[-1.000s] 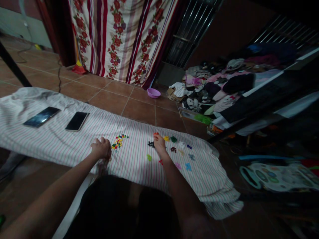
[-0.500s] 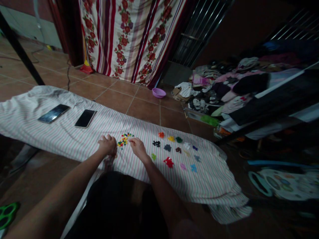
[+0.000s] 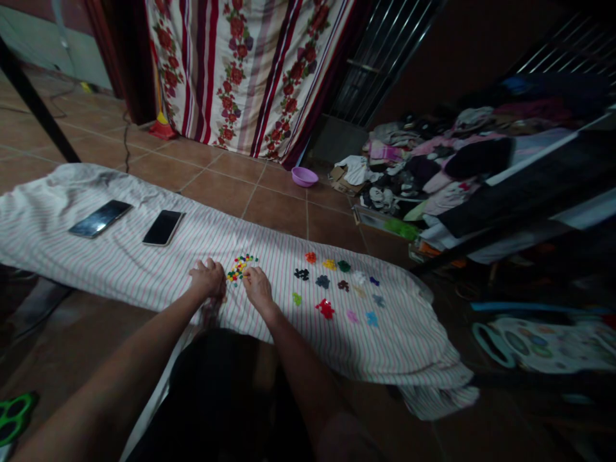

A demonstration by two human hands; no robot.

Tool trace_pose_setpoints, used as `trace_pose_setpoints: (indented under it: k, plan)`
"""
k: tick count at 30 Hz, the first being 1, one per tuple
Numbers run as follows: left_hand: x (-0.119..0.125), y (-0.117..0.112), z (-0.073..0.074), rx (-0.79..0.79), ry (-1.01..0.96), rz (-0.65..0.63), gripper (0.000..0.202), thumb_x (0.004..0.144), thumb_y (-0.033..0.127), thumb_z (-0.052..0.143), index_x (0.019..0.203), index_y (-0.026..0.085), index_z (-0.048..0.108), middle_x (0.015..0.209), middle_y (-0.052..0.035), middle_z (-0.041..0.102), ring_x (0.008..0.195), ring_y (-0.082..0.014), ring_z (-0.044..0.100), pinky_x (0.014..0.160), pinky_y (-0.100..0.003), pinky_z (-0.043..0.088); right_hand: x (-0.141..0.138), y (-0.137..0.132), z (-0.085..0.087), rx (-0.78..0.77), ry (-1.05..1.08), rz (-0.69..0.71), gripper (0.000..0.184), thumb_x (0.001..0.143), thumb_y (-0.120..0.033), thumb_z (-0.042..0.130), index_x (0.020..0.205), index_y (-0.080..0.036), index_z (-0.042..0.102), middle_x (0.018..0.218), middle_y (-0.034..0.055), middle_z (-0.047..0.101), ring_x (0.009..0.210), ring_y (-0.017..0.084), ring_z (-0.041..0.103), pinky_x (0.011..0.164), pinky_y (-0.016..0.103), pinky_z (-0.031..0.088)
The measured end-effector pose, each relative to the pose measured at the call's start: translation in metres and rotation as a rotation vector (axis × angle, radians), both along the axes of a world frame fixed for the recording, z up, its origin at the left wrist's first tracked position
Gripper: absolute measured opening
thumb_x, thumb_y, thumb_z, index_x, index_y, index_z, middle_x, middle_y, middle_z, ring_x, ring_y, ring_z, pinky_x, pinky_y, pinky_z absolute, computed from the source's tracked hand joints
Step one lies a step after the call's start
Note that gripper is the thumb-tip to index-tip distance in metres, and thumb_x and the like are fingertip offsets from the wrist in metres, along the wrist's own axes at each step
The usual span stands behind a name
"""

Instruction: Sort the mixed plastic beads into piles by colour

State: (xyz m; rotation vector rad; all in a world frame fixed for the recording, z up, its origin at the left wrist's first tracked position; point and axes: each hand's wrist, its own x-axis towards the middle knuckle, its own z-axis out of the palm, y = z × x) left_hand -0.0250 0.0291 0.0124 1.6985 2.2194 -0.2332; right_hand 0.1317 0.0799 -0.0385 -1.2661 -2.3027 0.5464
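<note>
A pile of small mixed beads or pieces (image 3: pixel 237 268), in yellow, red, green, blue and white, lies on the striped cloth (image 3: pixel 269 247) between my hands. My left hand (image 3: pixel 206 280) rests on the cloth at the pile's left edge, its fingers bent but apart, with nothing visible in it. At the right edge of the pile, my right hand (image 3: pixel 260 287) has thumb and fingers pinched together; whatever they hold is too small to tell. Sorted single-colour heaps lie further right, among them orange pieces (image 3: pixel 310 257), black pieces (image 3: pixel 301 274), red pieces (image 3: pixel 325 308) and lime green pieces (image 3: pixel 297 299).
Two phones, a larger one (image 3: pixel 100 219) and a smaller one (image 3: pixel 163 228), lie on the cloth to the left. Beyond the cloth, a purple basin (image 3: pixel 305 176) stands on the tiled floor. Heaped clothes (image 3: pixel 433 160) fill the right side, and a floral curtain (image 3: pixel 250 77) hangs behind.
My right hand has shifted slightly left and down, closer in against the mixed pile. My left hand has stayed in place. The whole view has tilted a little.
</note>
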Motion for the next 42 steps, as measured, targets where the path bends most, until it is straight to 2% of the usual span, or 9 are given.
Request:
trace_pose_setpoints:
  k: [7, 12, 16, 21, 24, 30, 37, 42]
  plan:
    - [-0.001, -0.001, -0.003, 0.058, 0.101, -0.011, 0.072, 0.068, 0.050, 0.063, 0.128, 0.012, 0.051, 0.134, -0.0257, 0.046, 0.121, -0.0442, 0.045, 0.088, -0.055, 0.043, 0.001, -0.008, -0.008, 0.041, -0.044, -0.078, 0.011, 0.089, -0.016, 0.049, 0.094, -0.022, 0.058, 0.095, 0.0050, 0.060, 0.094, 0.019, 0.056, 0.086, 0.029, 0.046]
    - [-0.002, -0.001, -0.004, 0.022, 0.090, -0.018, 0.077, 0.062, 0.049, 0.067, 0.128, 0.013, 0.050, 0.134, -0.0243, 0.046, 0.123, -0.0445, 0.043, 0.089, -0.053, 0.043, 0.002, -0.013, -0.013, 0.068, -0.027, -0.096, 0.016, 0.095, -0.019, 0.045, 0.101, -0.022, 0.059, 0.100, 0.0061, 0.062, 0.098, 0.019, 0.057, 0.089, 0.030, 0.045]
    - [-0.001, -0.002, -0.004, 0.047, 0.116, -0.019, 0.078, 0.060, 0.051, 0.069, 0.126, 0.012, 0.051, 0.132, -0.0240, 0.047, 0.122, -0.0437, 0.045, 0.090, -0.053, 0.042, 0.004, -0.013, -0.012, 0.046, -0.036, -0.107, 0.017, 0.097, -0.024, 0.045, 0.095, -0.023, 0.061, 0.095, 0.0049, 0.063, 0.095, 0.018, 0.059, 0.086, 0.027, 0.045]
    - [0.003, -0.002, 0.003, 0.012, 0.104, -0.012, 0.071, 0.063, 0.048, 0.067, 0.122, 0.013, 0.051, 0.130, -0.0227, 0.048, 0.123, -0.0437, 0.044, 0.089, -0.052, 0.042, 0.006, -0.010, -0.011, 0.018, 0.031, -0.136, 0.016, 0.097, -0.027, 0.047, 0.093, -0.023, 0.061, 0.094, 0.0032, 0.066, 0.094, 0.016, 0.060, 0.084, 0.026, 0.045]
    - [0.004, -0.003, 0.007, -0.008, 0.102, -0.006, 0.073, 0.061, 0.048, 0.069, 0.122, 0.014, 0.050, 0.131, -0.0219, 0.047, 0.124, -0.0433, 0.043, 0.090, -0.052, 0.043, 0.011, -0.006, -0.010, -0.014, 0.082, -0.154, 0.016, 0.097, -0.027, 0.047, 0.093, -0.023, 0.062, 0.093, 0.0019, 0.068, 0.092, 0.016, 0.061, 0.083, 0.025, 0.045]
    - [0.003, -0.004, 0.006, 0.014, 0.105, -0.017, 0.068, 0.063, 0.047, 0.066, 0.120, 0.014, 0.051, 0.130, -0.0227, 0.047, 0.122, -0.0440, 0.045, 0.089, -0.053, 0.043, 0.042, 0.008, -0.005, 0.006, 0.170, -0.175, 0.015, 0.094, -0.024, 0.050, 0.096, -0.023, 0.065, 0.095, 0.0023, 0.068, 0.093, 0.015, 0.062, 0.083, 0.025, 0.046]
    - [0.004, -0.005, 0.012, -0.006, 0.098, -0.039, 0.065, 0.068, 0.044, 0.060, 0.122, 0.010, 0.050, 0.129, -0.0239, 0.047, 0.121, -0.0453, 0.045, 0.089, -0.054, 0.044, 0.091, 0.039, 0.000, 0.094, 0.232, -0.314, 0.022, 0.090, -0.018, 0.049, 0.098, -0.020, 0.069, 0.097, 0.0046, 0.068, 0.093, 0.016, 0.063, 0.088, 0.027, 0.047]
    - [0.005, -0.005, 0.012, 0.006, 0.118, -0.042, 0.065, 0.070, 0.043, 0.059, 0.123, 0.008, 0.049, 0.128, -0.0239, 0.047, 0.120, -0.0448, 0.045, 0.087, -0.052, 0.045, 0.130, 0.069, 0.004, 0.129, 0.133, -0.449, 0.028, 0.086, -0.012, 0.046, 0.098, -0.017, 0.071, 0.099, 0.0077, 0.069, 0.096, 0.018, 0.063, 0.090, 0.028, 0.048]
